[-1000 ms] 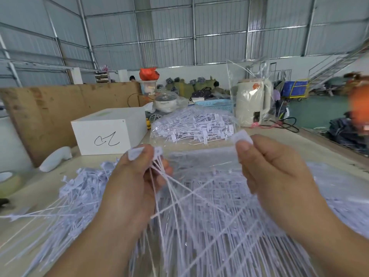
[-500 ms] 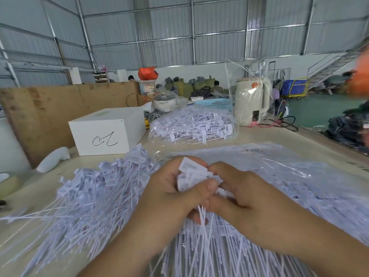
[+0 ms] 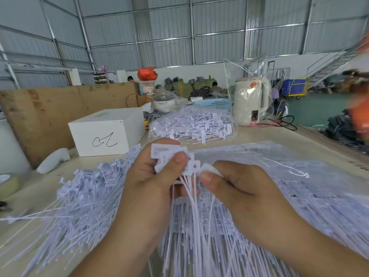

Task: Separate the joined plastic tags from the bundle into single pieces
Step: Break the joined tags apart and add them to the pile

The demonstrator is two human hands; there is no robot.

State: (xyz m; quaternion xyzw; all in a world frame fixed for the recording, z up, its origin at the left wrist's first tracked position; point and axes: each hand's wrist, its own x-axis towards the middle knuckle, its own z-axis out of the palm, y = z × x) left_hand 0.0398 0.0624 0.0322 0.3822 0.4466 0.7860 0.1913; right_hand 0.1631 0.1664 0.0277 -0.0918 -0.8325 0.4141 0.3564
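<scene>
My left hand grips a small bundle of joined white plastic tags by their flat heads, thumb on top; their thin tails hang down between my hands. Touching the bundle's right side, my right hand pinches one tag head between thumb and forefinger. A loose pile of single tags lies on the table to the left. Under and right of my hands spreads a clear bag of more tags.
A second filled bag of tags lies behind my hands. A white box with a scribble stands at the back left, a cream kettle in plastic at the back right, a tape roll at the left edge.
A second ago my hands were held apart, each with tags. They came together and lowered; now the left holds the bundle and the right pinches one head beside it.
</scene>
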